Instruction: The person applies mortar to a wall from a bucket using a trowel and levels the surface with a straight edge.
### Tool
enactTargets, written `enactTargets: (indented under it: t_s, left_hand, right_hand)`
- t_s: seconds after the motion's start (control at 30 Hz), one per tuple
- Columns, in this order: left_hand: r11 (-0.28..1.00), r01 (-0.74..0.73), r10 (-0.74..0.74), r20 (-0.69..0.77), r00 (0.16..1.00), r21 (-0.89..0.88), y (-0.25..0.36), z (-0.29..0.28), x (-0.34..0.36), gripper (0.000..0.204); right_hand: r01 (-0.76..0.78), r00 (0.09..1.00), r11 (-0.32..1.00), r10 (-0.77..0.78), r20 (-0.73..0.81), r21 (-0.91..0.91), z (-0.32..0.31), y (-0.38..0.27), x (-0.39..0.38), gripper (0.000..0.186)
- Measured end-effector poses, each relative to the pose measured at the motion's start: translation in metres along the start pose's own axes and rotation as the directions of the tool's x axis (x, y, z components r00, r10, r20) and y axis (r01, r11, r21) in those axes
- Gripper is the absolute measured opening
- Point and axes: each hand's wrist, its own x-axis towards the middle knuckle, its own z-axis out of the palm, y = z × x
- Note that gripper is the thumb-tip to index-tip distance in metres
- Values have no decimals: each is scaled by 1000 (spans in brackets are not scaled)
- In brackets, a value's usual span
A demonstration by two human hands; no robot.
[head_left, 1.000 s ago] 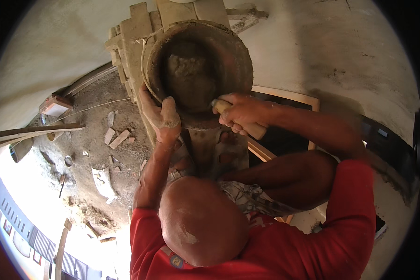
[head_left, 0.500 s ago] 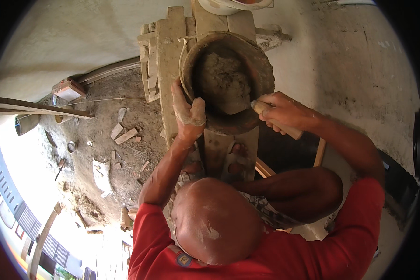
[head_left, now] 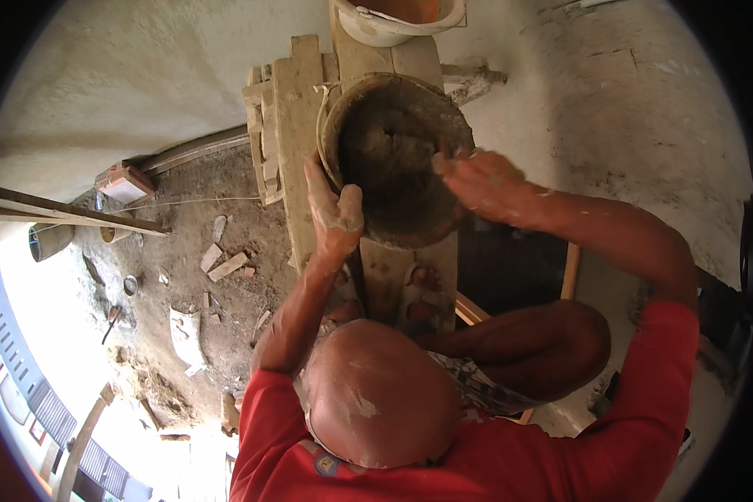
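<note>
A round bucket (head_left: 464,125) with a dirt-caked rim stands on planks in front of me. Wet grey mortar (head_left: 393,138) lies inside it. My left hand (head_left: 335,213) grips the bucket's near left side, fingers stretched along the outer wall and thumb apart at the rim. Over the right rim, my right hand (head_left: 485,184) is closed with its back turned up, slightly blurred. It covers the wooden handle of a trowel, and the blade cannot be made out in the dark bucket.
A white pail (head_left: 376,33) stands at the planks' far end. The wooden planks (head_left: 297,134) run beneath the bucket, with my feet on them. Broken bricks (head_left: 227,267) litter the dirt floor at left. A plastered wall (head_left: 619,117) rises at right.
My right hand has rolled over, back upward, and moved slightly left and up over the bucket, hiding the handle. The mortar has shifted. My left hand keeps its place on the bucket.
</note>
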Motion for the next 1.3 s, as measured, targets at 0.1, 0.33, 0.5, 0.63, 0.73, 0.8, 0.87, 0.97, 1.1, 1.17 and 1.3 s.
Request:
enactTargets:
  t_s: [0.1,0.33,0.5,0.63,0.73,0.8,0.87,0.97,1.1,1.17,1.3]
  left_hand:
    - [996,-24,23,-10,1000,-83,-8,-1,6,57]
    - [973,96,-91,35,995,-208,-12,-2,0,58]
    - [976,71,-73,-6,997,-207,-15,-4,0,58]
    - [976,74,-67,42,997,-202,-28,-6,-3,59]
    - [983,58,-52,38,998,-172,-43,-14,-10,64]
    - [987,103,-97,50,994,-124,-54,-18,-10,73]
    - [967,138,-128,58,990,-214,-61,-21,-11,72]
    - [972,151,-142,60,988,-181,-64,-19,-10,73]
    - [978,151,-144,63,988,-142,-58,-12,-5,76]
    - [969,161,-147,85,985,-187,-52,-15,-7,77]
    - [957,124,-97,113,989,-262,-46,-18,-8,77]
  right_hand:
    - [94,993,986,-82,86,-141,-2,-17,1,38]
    - [170,967,985,-160,196,-36,-32,-32,-3,40]
    - [96,974,994,-82,213,-59,-33,-34,-18,40]
    - [107,989,994,-107,106,4,-5,-24,-12,10]
    - [81,991,996,-85,107,34,9,6,1,9]
    - [43,999,999,-42,-30,30,7,24,4,10]
    - [5,999,999,-3,-41,37,-4,26,3,11]
    - [-2,994,998,-6,-111,-67,-30,23,-4,10]
    - [-51,970,998,39,-240,-43,-44,36,2,13]
    - [-94,980,993,80,-181,-73,-30,40,20,11]
    - [-67,988,998,67,-139,1,23,32,59,10]
